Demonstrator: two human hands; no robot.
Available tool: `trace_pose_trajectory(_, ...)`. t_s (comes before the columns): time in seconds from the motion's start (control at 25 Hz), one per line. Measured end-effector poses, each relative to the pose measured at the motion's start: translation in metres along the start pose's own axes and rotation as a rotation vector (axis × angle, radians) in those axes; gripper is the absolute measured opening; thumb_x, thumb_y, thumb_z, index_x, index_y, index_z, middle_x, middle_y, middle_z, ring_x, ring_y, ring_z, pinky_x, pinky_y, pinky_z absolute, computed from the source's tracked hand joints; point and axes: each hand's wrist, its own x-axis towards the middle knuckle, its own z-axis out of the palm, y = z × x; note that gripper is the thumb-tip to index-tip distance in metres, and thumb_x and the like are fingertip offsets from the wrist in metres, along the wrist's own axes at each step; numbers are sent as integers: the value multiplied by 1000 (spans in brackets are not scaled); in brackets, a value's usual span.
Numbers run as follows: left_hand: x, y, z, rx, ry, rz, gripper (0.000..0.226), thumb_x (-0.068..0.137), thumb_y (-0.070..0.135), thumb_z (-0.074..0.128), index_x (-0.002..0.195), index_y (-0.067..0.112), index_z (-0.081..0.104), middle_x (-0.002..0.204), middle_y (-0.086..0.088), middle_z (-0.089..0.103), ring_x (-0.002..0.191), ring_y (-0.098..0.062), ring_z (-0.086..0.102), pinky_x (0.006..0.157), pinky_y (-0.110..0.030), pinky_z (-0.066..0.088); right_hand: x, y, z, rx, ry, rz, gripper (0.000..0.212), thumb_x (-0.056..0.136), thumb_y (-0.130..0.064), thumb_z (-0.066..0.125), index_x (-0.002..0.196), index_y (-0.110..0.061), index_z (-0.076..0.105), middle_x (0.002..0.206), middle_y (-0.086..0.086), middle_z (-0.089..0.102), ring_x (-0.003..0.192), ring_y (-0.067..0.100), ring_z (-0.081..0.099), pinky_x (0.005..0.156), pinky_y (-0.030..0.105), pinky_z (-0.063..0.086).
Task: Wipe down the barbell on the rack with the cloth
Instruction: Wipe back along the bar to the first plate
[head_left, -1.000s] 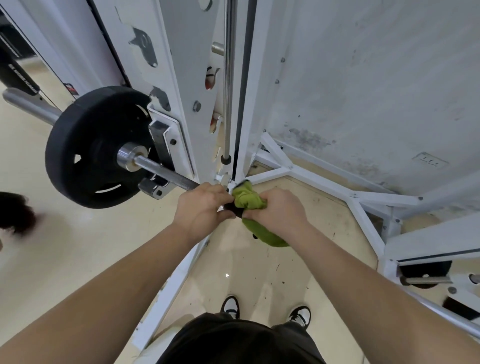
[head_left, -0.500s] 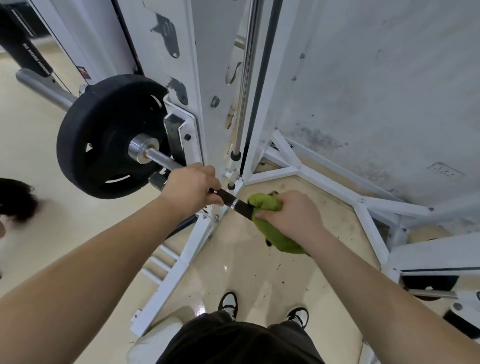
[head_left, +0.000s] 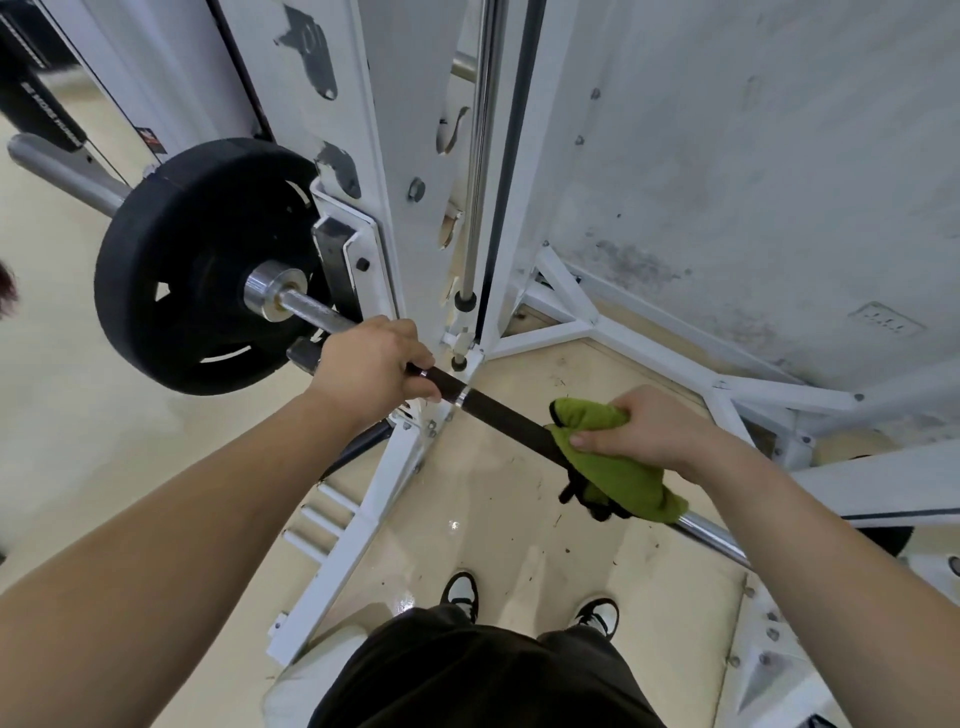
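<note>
The barbell (head_left: 498, 410) runs from the upper left to the lower right across a white rack (head_left: 410, 124). A black weight plate (head_left: 197, 260) sits on its left end. My left hand (head_left: 369, 366) grips the bar just right of the plate's collar. My right hand (head_left: 654, 428) presses a green cloth (head_left: 618, 475) around the bar farther right. Between my hands a dark, knurled stretch of bar shows. Beyond the cloth a shiny part of the bar passes under my right forearm.
A chrome guide rod (head_left: 480, 156) rises beside the rack upright. White base struts (head_left: 644, 348) spread over the beige floor along a scuffed wall (head_left: 753, 182). My shoes (head_left: 460, 595) stand below the bar. Another bar end (head_left: 57, 171) pokes out at far left.
My right hand has slid the cloth to the right along the bar, away from my left hand, baring more of the dark bar between them. My left hand keeps its grip.
</note>
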Motion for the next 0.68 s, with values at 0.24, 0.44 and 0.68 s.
trace_pose_trajectory(0.24, -2, 6, 3, 12, 26, -58, 41, 69, 49, 88, 101, 25, 83, 84, 9, 62, 90, -21, 59, 64, -32, 42, 18, -87, 65, -76, 341, -265, 28, 82, -56, 71, 86, -28, 71, 79, -8, 69, 76, 18, 64, 63, 31, 49)
trace_pose_trajectory(0.44, 3, 17, -2, 0, -68, -196, 45, 70, 45, 91, 108, 23, 80, 95, 6, 63, 95, -19, 60, 77, -39, 54, -8, -34, 57, -85, 345, -262, 23, 90, -55, 63, 87, -32, 68, 81, -11, 66, 75, 14, 60, 60, 29, 47)
trace_pose_trajectory(0.68, 3, 21, 0, -21, -83, -303, 47, 68, 44, 93, 106, 23, 76, 98, 1, 64, 88, -20, 63, 80, -41, 58, -53, 57, 24, -150, 325, 19, 35, 85, -61, 65, 67, -31, 61, 68, -9, 65, 69, 15, 63, 67, 40, 57)
